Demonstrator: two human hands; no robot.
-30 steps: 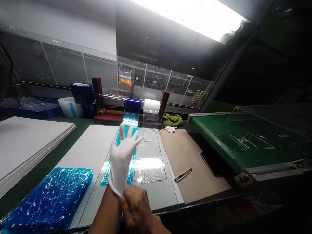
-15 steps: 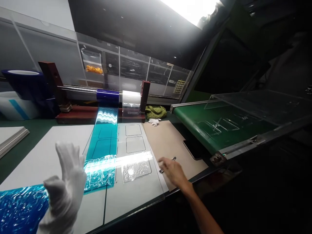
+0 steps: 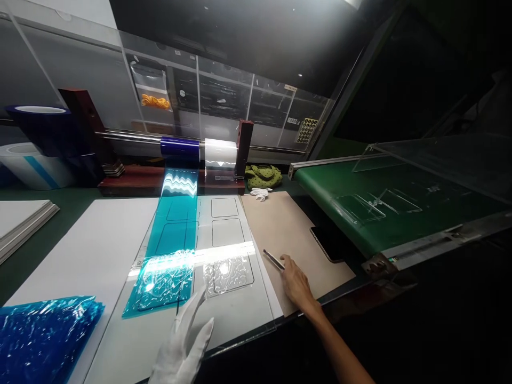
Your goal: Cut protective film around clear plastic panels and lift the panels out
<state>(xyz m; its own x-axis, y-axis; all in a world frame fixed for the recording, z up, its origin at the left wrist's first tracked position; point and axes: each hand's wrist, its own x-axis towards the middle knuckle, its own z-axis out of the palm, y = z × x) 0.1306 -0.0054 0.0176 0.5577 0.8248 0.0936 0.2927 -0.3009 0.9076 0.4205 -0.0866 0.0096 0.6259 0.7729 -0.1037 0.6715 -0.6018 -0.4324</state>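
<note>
Nearest, at the bottom edge, the white-gloved left hand (image 3: 175,352) stands with its fingers straight and released, the thumb spread away from them; whether it touches the glass sheet (image 3: 236,314) beneath cannot be told. At its nine o'clock lies a blue film bundle (image 3: 48,341). At two o'clock, the bare right hand (image 3: 296,285) is over a brown board (image 3: 276,218), fingers curled and grasping the near end of a slim tool (image 3: 273,259); the tool lies at the fingertips, its free end pointing out to ten o'clock. A phone (image 3: 327,245) rests at the right hand's one o'clock, near but apart. At one o'clock from the glove, clear film (image 3: 228,274) lies on the glass, and at twelve a teal film strip (image 3: 172,234) runs up to a blue roll (image 3: 180,148), just beside a clear roll (image 3: 221,153). At the right hand's eleven o'clock are a crumpled white cloth (image 3: 261,194) and, behind it, a green pouch (image 3: 264,177), while a green conveyor (image 3: 332,184) stretches away toward two o'clock
</note>
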